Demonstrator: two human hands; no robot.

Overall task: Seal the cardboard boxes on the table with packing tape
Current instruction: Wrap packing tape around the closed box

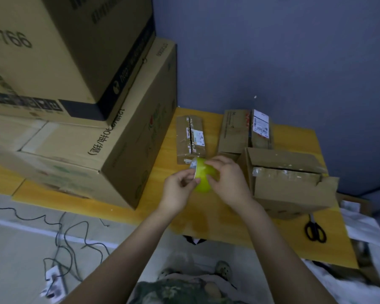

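Note:
A yellow-green roll of packing tape [201, 175] is held above the middle of the wooden table [206, 218]. My right hand [227, 179] grips the roll from the right. My left hand [180, 185] pinches the roll's left edge, where the tape end seems to be. Behind the hands lies a small cardboard box [190, 137] with its top flaps split along the middle. Two more small boxes [234, 132] [261, 130] stand further right. A larger box [290, 183] with open flaps sits just right of my right hand.
Big stacked cartons [75, 106] fill the table's left side. Black scissors [315, 230] lie near the front right edge. Cables [70, 240] trail over the floor at the left. White cloth [369, 238] lies beyond the right edge. A blue wall stands behind.

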